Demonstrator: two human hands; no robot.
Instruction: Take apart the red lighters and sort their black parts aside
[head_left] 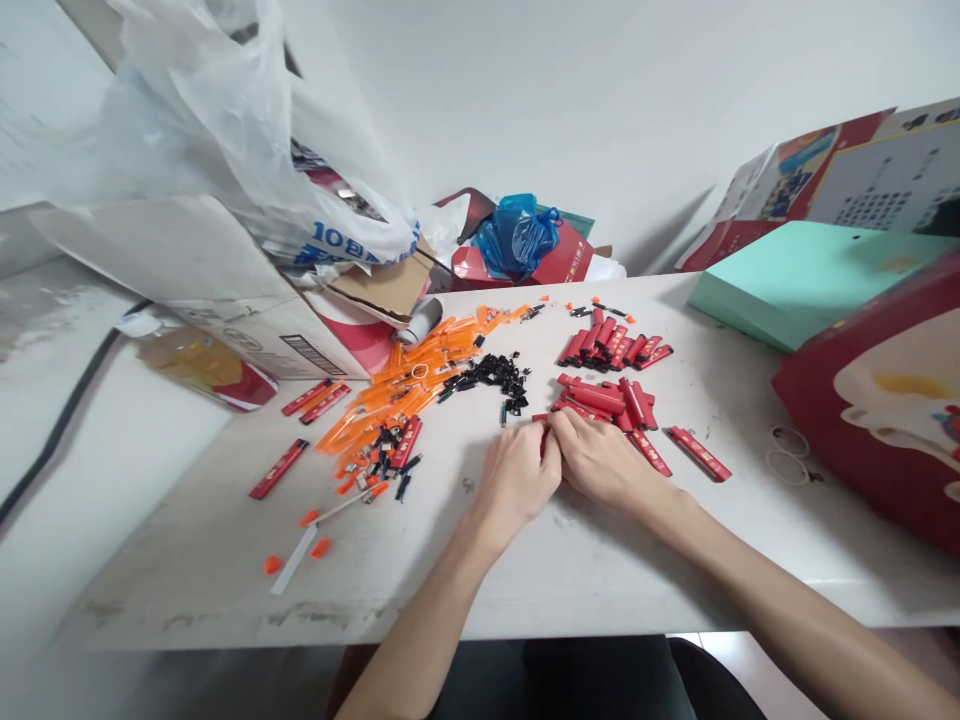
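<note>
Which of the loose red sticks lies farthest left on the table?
The single red stick lying alone near the table's left front, well below the pair beside the cardboard box. Every other red stick lies further right.

Item btwn hands [551, 462] hidden

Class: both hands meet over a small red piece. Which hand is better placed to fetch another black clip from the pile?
Probably the left hand: the black clips lie just ahead of it, while the right hand sits beside the red sticks, farther from the clips.
</note>
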